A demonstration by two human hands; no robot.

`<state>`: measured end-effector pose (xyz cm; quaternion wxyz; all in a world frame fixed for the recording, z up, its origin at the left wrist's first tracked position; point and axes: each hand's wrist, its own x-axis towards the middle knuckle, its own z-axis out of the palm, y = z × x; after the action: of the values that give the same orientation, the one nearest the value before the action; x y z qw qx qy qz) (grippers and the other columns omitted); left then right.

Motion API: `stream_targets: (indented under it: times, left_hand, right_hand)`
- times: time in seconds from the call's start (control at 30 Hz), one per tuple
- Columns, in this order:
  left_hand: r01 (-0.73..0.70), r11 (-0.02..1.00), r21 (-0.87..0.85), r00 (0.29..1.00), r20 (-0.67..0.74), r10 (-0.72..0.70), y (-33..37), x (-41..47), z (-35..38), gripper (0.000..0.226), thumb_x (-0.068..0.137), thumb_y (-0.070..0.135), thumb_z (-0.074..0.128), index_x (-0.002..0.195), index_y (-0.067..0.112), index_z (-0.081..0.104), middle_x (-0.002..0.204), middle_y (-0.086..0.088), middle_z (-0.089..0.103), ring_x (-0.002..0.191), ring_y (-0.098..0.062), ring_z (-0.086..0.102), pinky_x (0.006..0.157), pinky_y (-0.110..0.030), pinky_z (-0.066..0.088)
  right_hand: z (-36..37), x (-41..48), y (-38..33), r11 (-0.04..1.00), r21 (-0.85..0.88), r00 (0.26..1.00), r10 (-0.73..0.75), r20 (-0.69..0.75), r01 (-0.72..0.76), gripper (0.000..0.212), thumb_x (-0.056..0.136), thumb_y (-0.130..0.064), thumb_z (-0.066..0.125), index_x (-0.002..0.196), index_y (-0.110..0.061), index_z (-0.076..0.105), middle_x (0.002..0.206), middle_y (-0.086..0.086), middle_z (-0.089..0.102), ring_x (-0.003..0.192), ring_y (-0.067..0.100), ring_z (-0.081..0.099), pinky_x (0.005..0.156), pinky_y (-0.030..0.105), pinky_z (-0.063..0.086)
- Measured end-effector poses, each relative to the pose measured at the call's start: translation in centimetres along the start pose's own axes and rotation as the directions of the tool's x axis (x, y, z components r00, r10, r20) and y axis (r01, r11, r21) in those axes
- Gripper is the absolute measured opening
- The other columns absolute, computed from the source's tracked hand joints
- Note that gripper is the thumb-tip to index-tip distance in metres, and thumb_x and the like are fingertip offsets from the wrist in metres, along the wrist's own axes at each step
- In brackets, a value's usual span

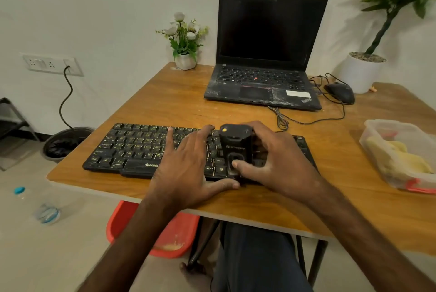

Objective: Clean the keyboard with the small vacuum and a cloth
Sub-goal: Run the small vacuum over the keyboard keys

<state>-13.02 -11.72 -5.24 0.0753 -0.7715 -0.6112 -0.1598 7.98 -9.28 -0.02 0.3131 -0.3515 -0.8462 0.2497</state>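
Note:
A black keyboard (132,147) with dusty keys lies near the front edge of the wooden table (179,103). My left hand (188,169) lies flat on its middle keys, fingers straight, thumb at the front edge. My right hand (276,159) grips a small black vacuum (236,143) that stands on the keyboard's right half, thumb on its front. A yellow cloth (401,157) sits in a clear plastic box (377,126) at the right.
An open dusty laptop (264,84) stands at the back, a wired mouse (339,92) to its right and a small flower pot (185,60) to its left. A large potted plant (363,72) fills the back right corner. A red basin (165,239) sits under the table.

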Motion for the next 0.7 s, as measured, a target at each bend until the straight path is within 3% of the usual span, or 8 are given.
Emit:
stream_targets:
  times: [0.07, 0.13, 0.2, 0.27, 0.43, 0.6, 0.7]
  left_hand:
    - [-0.002, 1.000, 0.003, 1.000, -0.005, 0.002, 0.2, 0.0, 0.0, 0.126, 0.071, 0.100, 0.026, 0.155, 0.007, 0.019, 0.155, -0.007, 0.041, 0.142, -0.021, 0.042, 0.122, -0.063, 0.007]
    - [0.002, 1.000, 0.001, 1.000, 0.004, -0.002, 0.2, -0.1, -0.1, 0.126, 0.071, 0.100, 0.025, 0.156, 0.007, 0.019, 0.156, -0.007, 0.039, 0.143, -0.020, 0.041, 0.122, -0.063, 0.005]
    - [0.008, 1.000, -0.008, 0.999, 0.032, -0.008, 0.0, 0.0, -0.1, 0.126, 0.069, 0.101, 0.012, 0.158, 0.012, 0.017, 0.160, -0.003, 0.032, 0.147, -0.016, 0.033, 0.122, -0.063, 0.001]
    - [0.008, 1.000, -0.018, 0.999, 0.053, -0.007, -0.2, 0.2, 0.1, 0.123, 0.068, 0.099, 0.001, 0.160, 0.018, 0.014, 0.163, 0.000, 0.026, 0.151, -0.012, 0.023, 0.121, -0.062, -0.004]
    - [-0.003, 1.000, -0.031, 1.000, -0.014, 0.003, 0.3, 0.0, 0.1, 0.127, 0.070, 0.101, 0.025, 0.157, 0.008, 0.018, 0.158, -0.005, 0.037, 0.144, -0.019, 0.039, 0.121, -0.065, 0.005]
    - [-0.023, 0.998, -0.051, 0.999, 0.031, 0.024, -0.1, 0.2, 0.1, 0.122, 0.067, 0.099, -0.004, 0.160, 0.023, 0.020, 0.165, 0.000, 0.021, 0.151, -0.013, 0.022, 0.120, -0.064, -0.004]
    - [0.002, 0.999, -0.053, 1.000, 0.012, -0.001, 0.1, 0.1, 0.1, 0.124, 0.069, 0.102, 0.017, 0.158, 0.016, 0.014, 0.161, 0.000, 0.029, 0.148, -0.013, 0.030, 0.122, -0.063, -0.001]
  right_hand:
    - [-0.4, 0.6, 0.3, 0.999, -0.048, 0.996, 0.016, -0.091, -0.020, 0.060, 0.081, -0.024, 0.079, 0.133, -0.020, 0.049, 0.113, -0.008, 0.066, 0.100, 0.004, 0.064, 0.079, 0.026, 0.058]
    - [-0.2, 0.5, 0.1, 0.999, 0.022, 0.992, 0.033, -0.120, -0.031, 0.058, 0.080, -0.023, 0.080, 0.131, -0.021, 0.050, 0.111, -0.011, 0.066, 0.099, 0.002, 0.065, 0.077, 0.022, 0.058]
    - [0.7, -0.3, -0.8, 0.994, 0.108, 0.999, 0.014, -0.033, -0.011, 0.056, 0.079, -0.021, 0.080, 0.127, -0.022, 0.052, 0.108, -0.013, 0.066, 0.098, 0.000, 0.065, 0.076, 0.018, 0.056]
    - [1.8, -0.7, -1.4, 0.998, 0.048, 0.999, -0.046, 0.026, 0.044, 0.056, 0.080, -0.023, 0.079, 0.127, -0.024, 0.050, 0.107, -0.014, 0.064, 0.097, -0.001, 0.063, 0.074, 0.014, 0.055]
    - [0.9, 1.2, -0.1, 0.999, -0.030, 0.994, -0.016, -0.111, 0.013, 0.058, 0.082, -0.023, 0.078, 0.132, -0.021, 0.048, 0.111, -0.007, 0.066, 0.098, 0.004, 0.064, 0.078, 0.026, 0.058]
    - [1.9, 0.2, -1.1, 0.995, -0.030, 0.994, -0.092, 0.058, 0.094, 0.058, 0.081, -0.026, 0.077, 0.131, -0.025, 0.048, 0.111, -0.010, 0.065, 0.099, 0.005, 0.064, 0.079, 0.026, 0.057]
    - [1.0, 1.3, -0.3, 0.996, -0.075, 0.999, -0.048, -0.018, 0.047, 0.059, 0.082, -0.025, 0.077, 0.133, -0.022, 0.047, 0.114, -0.008, 0.065, 0.100, 0.004, 0.064, 0.080, 0.027, 0.058]
